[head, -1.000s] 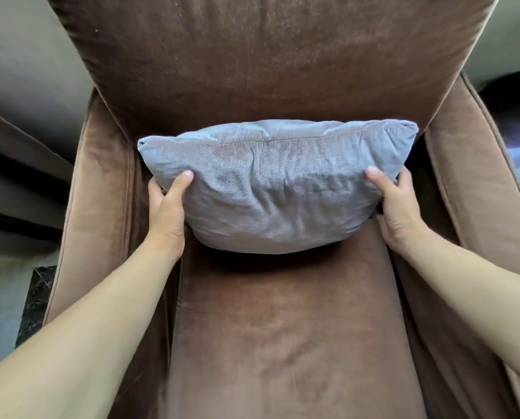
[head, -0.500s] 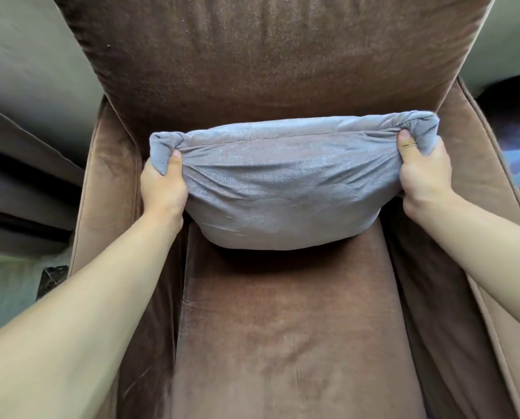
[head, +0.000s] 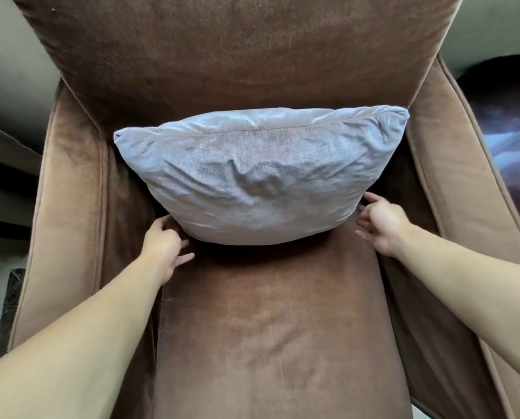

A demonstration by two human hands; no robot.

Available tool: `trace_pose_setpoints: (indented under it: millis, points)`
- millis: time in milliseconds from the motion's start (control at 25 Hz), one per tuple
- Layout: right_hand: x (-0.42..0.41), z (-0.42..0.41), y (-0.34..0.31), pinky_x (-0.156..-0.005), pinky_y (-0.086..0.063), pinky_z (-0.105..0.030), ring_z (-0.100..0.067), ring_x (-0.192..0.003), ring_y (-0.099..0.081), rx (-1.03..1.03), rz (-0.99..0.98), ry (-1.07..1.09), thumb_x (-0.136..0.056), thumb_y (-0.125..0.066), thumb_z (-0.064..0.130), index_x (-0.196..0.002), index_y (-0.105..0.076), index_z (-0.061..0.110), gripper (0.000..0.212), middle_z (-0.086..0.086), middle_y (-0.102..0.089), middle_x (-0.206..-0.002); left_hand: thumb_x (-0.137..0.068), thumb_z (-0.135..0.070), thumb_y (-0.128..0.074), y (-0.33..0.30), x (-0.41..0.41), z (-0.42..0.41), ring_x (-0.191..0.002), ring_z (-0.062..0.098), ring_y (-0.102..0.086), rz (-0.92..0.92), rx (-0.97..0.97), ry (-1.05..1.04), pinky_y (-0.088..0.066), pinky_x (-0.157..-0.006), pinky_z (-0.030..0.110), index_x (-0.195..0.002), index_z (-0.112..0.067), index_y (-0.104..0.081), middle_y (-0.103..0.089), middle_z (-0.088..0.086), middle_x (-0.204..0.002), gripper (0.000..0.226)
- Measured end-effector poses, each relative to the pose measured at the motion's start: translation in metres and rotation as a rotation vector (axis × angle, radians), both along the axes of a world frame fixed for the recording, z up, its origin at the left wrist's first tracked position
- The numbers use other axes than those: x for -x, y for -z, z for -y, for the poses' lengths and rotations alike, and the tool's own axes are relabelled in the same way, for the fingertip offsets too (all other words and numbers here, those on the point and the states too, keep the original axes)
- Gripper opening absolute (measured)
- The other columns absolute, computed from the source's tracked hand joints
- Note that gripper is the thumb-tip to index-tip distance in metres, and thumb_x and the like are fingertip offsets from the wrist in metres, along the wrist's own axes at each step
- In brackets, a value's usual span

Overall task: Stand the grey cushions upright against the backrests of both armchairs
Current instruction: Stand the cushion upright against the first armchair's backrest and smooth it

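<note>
We see the grey cushion [head: 258,176] standing upright on the seat [head: 271,313] of the brown armchair [head: 71,182], its back against the backrest [head: 237,49]. Our left hand [head: 165,246] and right hand [head: 382,222] sit at its lower corners, fingers spread, gripping nothing.

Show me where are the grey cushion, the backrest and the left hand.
grey cushion [head: 252,179]: head view, middle of its front face.
backrest [head: 237,49]: head view, brown fabric above the cushion.
left hand [head: 165,246]: head view, back of the hand.
</note>
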State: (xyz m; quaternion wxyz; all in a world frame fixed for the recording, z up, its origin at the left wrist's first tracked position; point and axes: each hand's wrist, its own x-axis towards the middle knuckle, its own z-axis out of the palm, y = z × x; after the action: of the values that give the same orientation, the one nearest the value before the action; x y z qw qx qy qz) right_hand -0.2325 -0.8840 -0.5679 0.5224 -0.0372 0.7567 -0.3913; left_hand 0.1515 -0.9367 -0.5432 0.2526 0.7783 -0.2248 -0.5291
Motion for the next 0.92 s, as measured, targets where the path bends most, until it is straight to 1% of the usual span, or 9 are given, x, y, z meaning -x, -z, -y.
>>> trace_pose_setpoints:
  millis: [80, 200, 280, 400, 480, 600, 680, 800, 920]
  points:
    - [-0.007, 0.002, 0.009, -0.083, -0.056, -0.042, -0.020, -0.083, -0.067, 0.001, -0.145, -0.176, -0.085, -0.047, 0.001, -0.143, -0.057, 0.030, 0.065, 0.001, -0.069, -0.118, -0.089, 0.016, -0.044, 0.007, 0.011, -0.001, -0.104, 0.026, -0.061, 0.089, 0.049, 0.193, -0.058, -0.088, 0.045, -0.155, -0.022, -0.042, -0.060, 0.006, -0.141, 0.077]
    - [-0.009, 0.018, 0.030, -0.097, -0.060, -0.046, -0.026, -0.112, -0.070, 0.127, -0.333, -0.299, -0.066, -0.063, 0.000, -0.132, -0.061, 0.032, 0.073, 0.000, -0.073, -0.123, -0.081, 0.013, -0.061, 0.024, 0.021, 0.011, -0.110, 0.024, -0.064, 0.213, 0.195, 0.248, -0.057, -0.099, 0.039, -0.149, -0.009, -0.050, -0.067, 0.006, -0.126, 0.071]
    - [-0.011, 0.021, 0.049, -0.098, -0.061, -0.045, -0.022, -0.111, -0.070, 0.175, -0.328, -0.288, -0.062, -0.069, -0.003, -0.109, -0.066, 0.032, 0.058, 0.002, -0.075, -0.116, -0.079, 0.004, -0.069, 0.044, 0.022, 0.019, -0.118, 0.021, -0.067, 0.222, 0.287, 0.190, -0.056, -0.108, 0.041, -0.138, -0.008, -0.061, -0.071, 0.002, -0.124, 0.061]
    - [-0.015, 0.018, 0.055, -0.092, -0.062, -0.042, -0.017, -0.099, -0.072, 0.256, -0.348, -0.187, -0.068, -0.071, 0.003, -0.083, -0.069, 0.029, 0.030, 0.003, -0.078, -0.098, -0.062, -0.028, -0.074, 0.063, 0.007, 0.022, -0.100, 0.025, -0.077, 0.257, 0.316, 0.163, -0.065, -0.091, 0.052, -0.113, -0.021, -0.073, -0.080, 0.002, -0.105, 0.051]
    - [-0.011, 0.014, 0.046, -0.078, -0.056, -0.037, -0.015, -0.085, -0.067, 0.282, -0.370, -0.118, -0.064, -0.070, 0.011, -0.075, -0.069, 0.030, 0.022, 0.006, -0.074, -0.084, -0.065, -0.029, -0.073, 0.054, -0.001, 0.015, -0.094, 0.025, -0.077, 0.323, 0.303, 0.194, -0.066, -0.086, 0.049, -0.106, -0.023, -0.073, -0.080, -0.001, -0.096, 0.042]
    - [-0.003, 0.000, 0.030, -0.070, -0.052, -0.039, -0.016, -0.076, -0.063, 0.234, -0.477, -0.174, -0.060, -0.067, 0.023, -0.072, -0.070, 0.035, 0.018, 0.007, -0.072, -0.077, -0.076, -0.019, -0.076, 0.035, -0.009, 0.006, -0.098, 0.025, -0.074, 0.394, 0.339, 0.230, -0.062, -0.086, 0.040, -0.107, -0.025, -0.072, -0.076, -0.004, -0.095, 0.031]
    - [-0.004, -0.008, 0.033, -0.078, -0.060, -0.040, -0.018, -0.084, -0.071, 0.163, -0.488, -0.263, -0.067, -0.071, 0.022, -0.083, -0.070, 0.032, 0.019, 0.002, -0.078, -0.089, -0.082, -0.015, -0.075, 0.035, -0.010, 0.007, -0.104, 0.031, -0.070, 0.450, 0.298, 0.316, -0.052, -0.083, 0.036, -0.114, -0.018, -0.069, -0.072, 0.000, -0.099, 0.033]
    - [-0.016, -0.007, 0.041, -0.081, -0.065, -0.044, -0.022, -0.091, -0.075, 0.084, -0.400, -0.122, -0.081, -0.072, 0.023, -0.089, -0.067, 0.026, 0.010, -0.010, -0.077, -0.105, -0.089, -0.021, -0.072, 0.046, -0.005, 0.008, -0.115, 0.042, -0.065, 0.538, 0.185, 0.341, -0.049, -0.092, 0.043, -0.122, -0.006, -0.059, -0.068, 0.018, -0.119, 0.039]
    - [-0.031, -0.023, 0.021, -0.082, -0.053, -0.035, -0.022, -0.088, -0.067, -0.045, -0.643, -0.286, -0.084, -0.067, 0.036, -0.088, -0.068, 0.017, 0.020, 0.002, -0.072, -0.087, -0.093, -0.029, -0.066, 0.040, -0.008, -0.021, -0.104, 0.044, -0.061, 0.709, 0.300, 0.476, -0.048, -0.087, 0.049, -0.100, -0.007, -0.057, -0.061, 0.020, -0.111, 0.025]
